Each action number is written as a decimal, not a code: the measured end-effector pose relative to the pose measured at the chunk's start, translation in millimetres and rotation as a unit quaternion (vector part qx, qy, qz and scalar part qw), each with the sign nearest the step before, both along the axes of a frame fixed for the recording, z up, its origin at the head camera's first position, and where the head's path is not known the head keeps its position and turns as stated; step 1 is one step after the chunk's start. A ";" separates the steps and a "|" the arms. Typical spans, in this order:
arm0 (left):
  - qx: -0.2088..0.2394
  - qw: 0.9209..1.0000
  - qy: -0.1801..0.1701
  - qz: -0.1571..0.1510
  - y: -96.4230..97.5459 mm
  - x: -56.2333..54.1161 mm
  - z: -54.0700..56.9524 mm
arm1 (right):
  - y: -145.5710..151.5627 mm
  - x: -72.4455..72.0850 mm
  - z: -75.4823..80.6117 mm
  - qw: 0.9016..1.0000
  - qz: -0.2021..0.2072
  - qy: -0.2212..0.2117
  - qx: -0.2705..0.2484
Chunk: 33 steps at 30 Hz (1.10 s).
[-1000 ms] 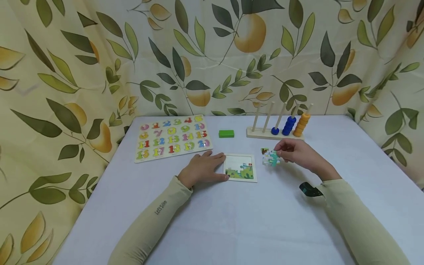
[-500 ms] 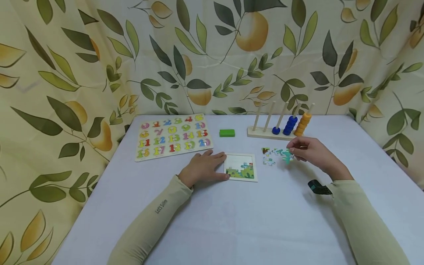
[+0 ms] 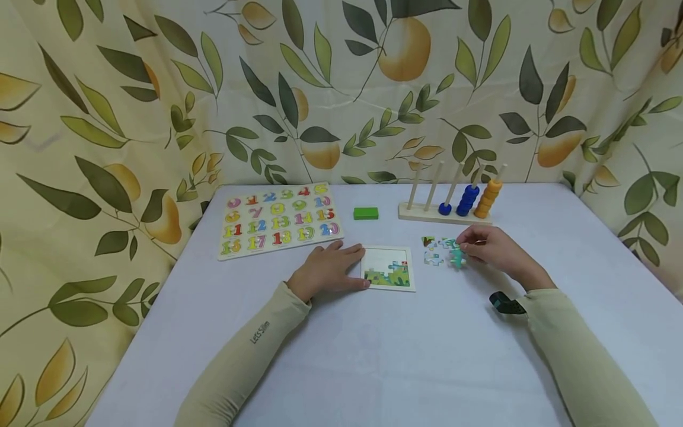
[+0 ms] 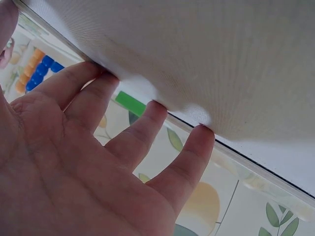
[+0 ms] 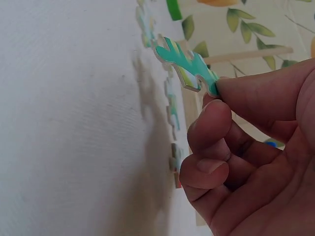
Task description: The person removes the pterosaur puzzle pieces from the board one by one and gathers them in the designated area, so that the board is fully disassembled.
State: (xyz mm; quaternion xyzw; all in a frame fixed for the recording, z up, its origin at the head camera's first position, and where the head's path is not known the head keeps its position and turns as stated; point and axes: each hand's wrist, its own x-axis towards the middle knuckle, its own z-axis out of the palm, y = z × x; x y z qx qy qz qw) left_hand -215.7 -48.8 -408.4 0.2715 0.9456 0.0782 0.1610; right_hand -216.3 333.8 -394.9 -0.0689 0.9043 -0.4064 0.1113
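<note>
My right hand (image 3: 498, 252) pinches a teal jigsaw piece (image 5: 189, 66) between thumb and index finger, the other fingers curled beneath. In the right wrist view the piece is tilted and raised off the white cloth. Several loose jigsaw pieces (image 3: 433, 258) lie just left of it. My left hand (image 3: 326, 274) rests with spread fingers at the left side of a small white-framed puzzle tray (image 3: 389, 289), its thumb at the near left corner. Joined green pieces (image 3: 385, 277) fill the tray's lower part and climb its right side. The left wrist view shows these fingertips touching the cloth.
A number board (image 3: 280, 222) lies at the back left. Behind the tray is a green block (image 3: 365, 213). A wooden peg rack (image 3: 416, 214) with blue and orange beads stands at the back right, close beyond my right hand. A patterned curtain (image 3: 341, 118) hangs behind the table.
My right hand has carried the teal piece rightward off the loose pieces, then slightly back left and nearer, uncovering pieces beneath. The left hand and tray have stayed in place.
</note>
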 end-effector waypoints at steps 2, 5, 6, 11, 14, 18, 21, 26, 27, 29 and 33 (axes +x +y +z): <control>-0.001 1.000 0.001 0.000 0.0 -0.5 0.1 | -1.1 -0.8 -3.2 1.000 0.000 0.000 0.003; -0.002 1.000 -0.002 0.000 -0.3 -0.7 -0.1 | -2.2 -1.4 -8.3 1.000 0.001 -0.005 0.013; -0.001 1.000 -0.004 0.000 -0.4 -0.5 -0.3 | -2.6 -1.4 -9.6 1.000 0.000 -0.007 0.018; 0.005 1.000 -0.008 -0.001 -0.6 1.2 0.0 | -5.1 -1.1 -13.3 0.999 0.000 -0.003 0.034; 0.004 1.000 -0.005 -0.001 -0.5 2.1 1.2 | -7.3 -1.1 -13.7 0.999 -0.003 0.003 0.040; 0.003 1.000 -0.004 0.002 -0.4 3.0 2.1 | -9.6 -1.2 -13.2 0.999 -0.008 0.007 0.047; 0.004 1.000 -0.004 0.005 -0.3 3.6 2.5 | -10.1 -1.9 -13.5 0.999 -0.012 0.006 0.049; 0.006 1.000 -0.003 0.004 -0.3 3.8 2.4 | -10.0 -3.2 -14.4 0.998 -0.018 0.005 0.056; 0.007 1.000 -0.002 0.004 -0.2 3.7 2.5 | -9.9 -3.2 -14.2 0.998 -0.019 0.005 0.057; 0.008 1.000 -0.002 0.004 0.0 3.7 3.0 | -10.2 -3.3 -13.6 0.998 -0.020 0.004 0.057; 0.009 1.000 -0.005 0.004 0.6 3.5 3.5 | -9.4 -3.3 -12.4 0.998 -0.019 -0.002 0.054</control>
